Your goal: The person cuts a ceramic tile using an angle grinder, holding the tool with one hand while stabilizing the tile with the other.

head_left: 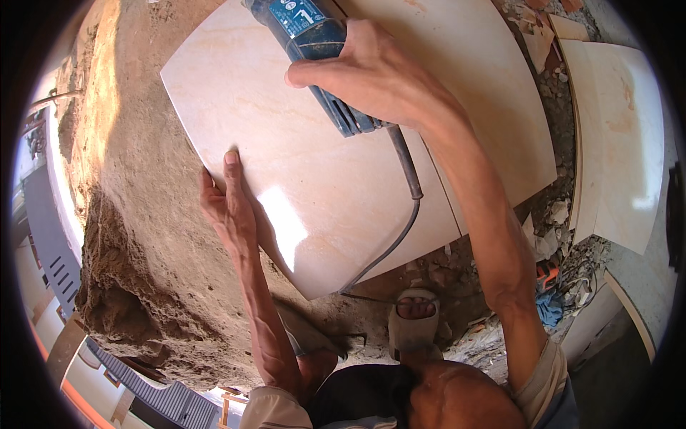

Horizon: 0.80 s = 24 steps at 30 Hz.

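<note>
The right hand (368, 68) is clamped round a blue, cylindrical power tool (314, 39), slotted at its near end; a black flexible cord (407, 168) trails below that hand; the left hand (230, 207), well apart, pinches the edge of a glossy, beige-veined tile (300, 175), lying beneath the tool; rough, crumbling earth (150, 186) borders the left hand.

We stretch our right arm (493, 222) far forward, right hand (361, 68) wrapped in a grip, left hand (232, 207) lower, thumb (231, 166) straight.
</note>
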Each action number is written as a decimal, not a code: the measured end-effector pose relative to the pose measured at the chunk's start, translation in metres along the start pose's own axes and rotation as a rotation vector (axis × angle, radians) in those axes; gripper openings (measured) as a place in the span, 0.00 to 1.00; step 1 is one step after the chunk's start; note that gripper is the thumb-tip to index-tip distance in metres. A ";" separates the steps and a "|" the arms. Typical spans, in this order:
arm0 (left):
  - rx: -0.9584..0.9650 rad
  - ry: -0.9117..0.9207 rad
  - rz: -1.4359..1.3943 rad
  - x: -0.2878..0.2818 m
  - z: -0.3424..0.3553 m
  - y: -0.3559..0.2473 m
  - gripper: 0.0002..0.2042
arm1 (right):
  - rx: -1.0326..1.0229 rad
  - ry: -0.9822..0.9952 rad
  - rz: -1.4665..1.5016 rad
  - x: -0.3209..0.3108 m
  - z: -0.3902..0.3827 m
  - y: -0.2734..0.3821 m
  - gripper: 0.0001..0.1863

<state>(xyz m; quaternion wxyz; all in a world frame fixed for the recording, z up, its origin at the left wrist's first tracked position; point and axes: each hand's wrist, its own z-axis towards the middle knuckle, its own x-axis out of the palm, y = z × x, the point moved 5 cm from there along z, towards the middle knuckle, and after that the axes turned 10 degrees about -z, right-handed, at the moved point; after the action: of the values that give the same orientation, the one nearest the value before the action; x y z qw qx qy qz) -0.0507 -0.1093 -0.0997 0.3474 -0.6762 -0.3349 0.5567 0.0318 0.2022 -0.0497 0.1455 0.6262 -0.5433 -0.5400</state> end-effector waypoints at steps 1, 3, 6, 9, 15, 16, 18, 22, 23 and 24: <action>-0.009 -0.003 -0.001 0.002 -0.001 -0.004 0.33 | 0.002 0.000 -0.003 0.000 0.000 0.000 0.45; -0.018 -0.006 -0.008 0.002 -0.002 -0.005 0.33 | 0.013 0.020 -0.004 0.000 -0.001 0.000 0.45; -0.003 -0.008 -0.022 0.001 0.000 0.002 0.33 | 0.006 -0.018 -0.001 -0.002 -0.004 0.002 0.35; 0.029 -0.005 -0.012 0.003 0.003 0.003 0.32 | -0.034 -0.158 -0.004 0.000 -0.006 -0.001 0.22; -0.063 0.018 0.043 -0.007 0.005 0.009 0.31 | -0.016 -0.070 -0.017 0.005 -0.016 0.003 0.34; -0.032 0.009 -0.010 0.001 -0.002 0.000 0.30 | -0.022 -0.085 -0.023 0.003 -0.022 0.006 0.33; 0.029 -0.008 -0.095 0.002 -0.004 -0.006 0.33 | -0.054 -0.105 0.025 0.002 -0.029 0.019 0.32; 0.018 0.046 -0.108 0.003 0.002 0.008 0.37 | -0.109 -0.172 0.086 -0.030 -0.055 0.038 0.27; 0.044 0.034 -0.088 -0.002 0.004 0.006 0.35 | -0.149 -0.184 0.122 -0.036 -0.061 0.042 0.26; 0.056 0.024 -0.069 -0.007 0.009 0.001 0.34 | -0.187 -0.200 0.156 -0.038 -0.067 0.048 0.25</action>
<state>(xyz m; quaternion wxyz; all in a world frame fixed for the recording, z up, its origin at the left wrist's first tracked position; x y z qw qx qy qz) -0.0610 -0.1150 -0.0985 0.3892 -0.6609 -0.3379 0.5455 0.0689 0.1895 0.0320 0.1899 0.5090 -0.5494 -0.6349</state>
